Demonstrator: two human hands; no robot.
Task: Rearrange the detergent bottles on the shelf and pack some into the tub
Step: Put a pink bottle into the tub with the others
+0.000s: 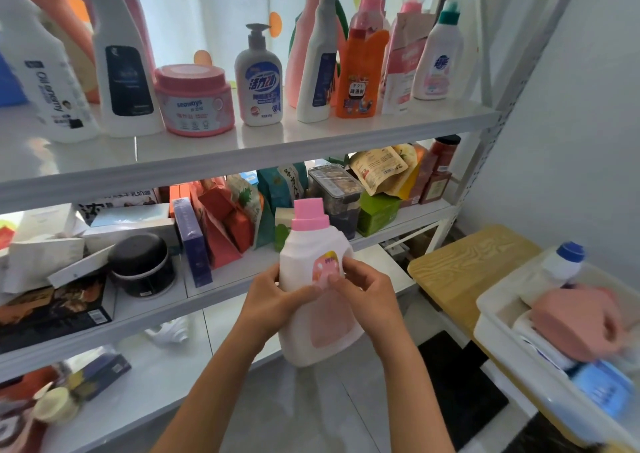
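White shelf (pixel 242 151) is lined with bottles; "seaways" is read on a pink jar (pixel 194 100). A pink-capped bottle (pixel 317 279) is gripped by left hand (pixel 273 300) and right hand (pixel 363 296).

Legible markings — top shelf only: white bottle (pixel 52 85) reads "Oil enemy"; pink jar (pixel 194 104) reads "seaways"; pump bottle (pixel 259 81) shows "20" — other labels unreadable.

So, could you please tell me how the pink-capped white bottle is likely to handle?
The white bottle looks like rigid plastic, so probably stiff. Both the left hand and right hand grip it, suggesting some weight. Its smooth surface may be slippery.
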